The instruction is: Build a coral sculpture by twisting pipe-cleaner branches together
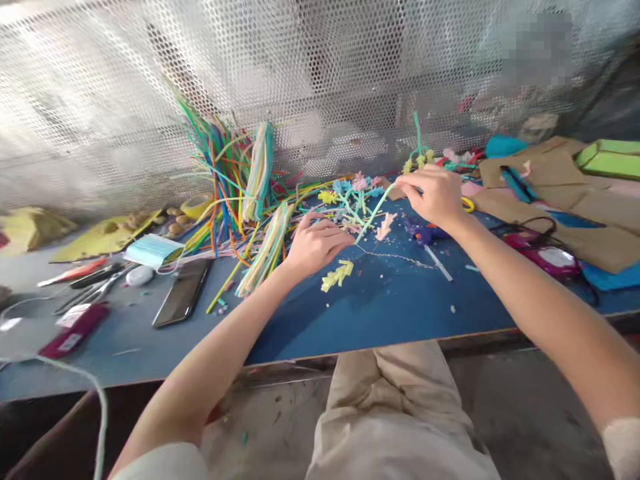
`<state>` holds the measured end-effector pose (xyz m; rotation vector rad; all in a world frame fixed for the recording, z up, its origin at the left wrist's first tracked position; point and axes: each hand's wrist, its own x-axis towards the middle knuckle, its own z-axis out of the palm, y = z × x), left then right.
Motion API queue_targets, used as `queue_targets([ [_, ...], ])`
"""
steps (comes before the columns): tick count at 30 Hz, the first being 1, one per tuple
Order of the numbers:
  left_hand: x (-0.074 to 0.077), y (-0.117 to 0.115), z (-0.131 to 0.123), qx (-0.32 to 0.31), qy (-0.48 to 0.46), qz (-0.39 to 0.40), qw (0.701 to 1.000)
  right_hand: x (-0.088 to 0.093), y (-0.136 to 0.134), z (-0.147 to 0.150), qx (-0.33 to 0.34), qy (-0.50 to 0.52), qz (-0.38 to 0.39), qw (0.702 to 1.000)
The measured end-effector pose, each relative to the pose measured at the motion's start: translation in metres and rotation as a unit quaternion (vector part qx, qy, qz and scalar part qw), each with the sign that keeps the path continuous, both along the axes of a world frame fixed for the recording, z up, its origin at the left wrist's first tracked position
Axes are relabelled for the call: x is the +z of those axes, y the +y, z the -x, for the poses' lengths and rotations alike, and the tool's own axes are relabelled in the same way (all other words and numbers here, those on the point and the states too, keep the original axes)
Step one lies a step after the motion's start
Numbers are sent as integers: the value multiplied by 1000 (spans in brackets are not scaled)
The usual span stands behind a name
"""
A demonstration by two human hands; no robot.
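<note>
A pale green pipe cleaner (pixel 376 211) stretches slantwise between my two hands above the blue table. My left hand (pixel 320 243) pinches its lower end. Its upper end is between the thumb and fingers of my right hand (pixel 434 195). From near my left fingertips a thin twisted wire (pixel 395 255) trails off to the right. Just below lies a yellow leaf-shaped pipe cleaner piece (pixel 337 275). A pink one (pixel 385 227) rests between the hands, and behind is a pile of blue, pink and green pipe cleaner flowers (pixel 359 193).
Bundled pipe cleaners (pixel 265 250) and a bunch of loose ones (pixel 220 167) stand left. A phone (pixel 183 293), face mask (pixel 153 250) and scissors (pixel 95 290) lie farther left. At right are a purple glue gun (pixel 425 230), brown paper pieces (pixel 605 237) and a magenta device (pixel 543 253). Perforated metal mesh (pixel 325 80) rises behind.
</note>
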<state>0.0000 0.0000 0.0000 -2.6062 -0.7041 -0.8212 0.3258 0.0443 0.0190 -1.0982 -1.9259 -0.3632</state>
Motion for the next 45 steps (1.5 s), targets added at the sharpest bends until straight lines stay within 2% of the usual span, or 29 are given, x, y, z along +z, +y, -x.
queue_targets([
  [3,5,-4,-2,-29,-47,22,998,-8,6,3,10,11,61,998],
  [6,6,-7,-5,-32,-114,44,992,-17,7,10,8,-2,156,988],
  [8,3,-7,-6,-5,-180,56,982,-22,4,19,7,-23,217,976],
  [11,-2,-1,-6,68,-284,107,950,-29,-9,38,25,-54,278,959],
  [14,-4,7,-1,124,-333,144,923,-36,-28,62,86,-119,324,935],
  [16,-3,12,5,162,-317,109,928,-42,-42,77,135,-167,294,931],
  [18,-3,15,12,204,-263,56,941,-46,-56,91,178,-214,223,934],
  [22,-6,20,16,263,-124,-3,957,-47,-80,111,247,-293,6,924],
  [25,-10,20,10,251,-41,-12,967,-37,-91,115,263,-280,-159,909],
  [27,-11,17,4,225,2,-8,974,-28,-92,111,262,-256,-220,904],
  [29,-9,14,-1,205,33,-10,978,-19,-87,100,254,-226,-235,911],
  [33,-5,8,-6,181,75,-42,980,-9,-65,71,212,-117,-223,944],
  [36,-3,4,-9,178,72,-52,980,-7,-53,57,171,-31,-233,957],
  [38,-3,1,-11,181,57,-32,981,-7,-52,57,166,-19,-238,957],
  [42,-4,-3,-12,184,32,31,982,-10,-63,71,240,-74,-243,937],
  [45,-7,-1,-11,194,-8,53,980,-16,-72,83,312,-132,-201,919],
])
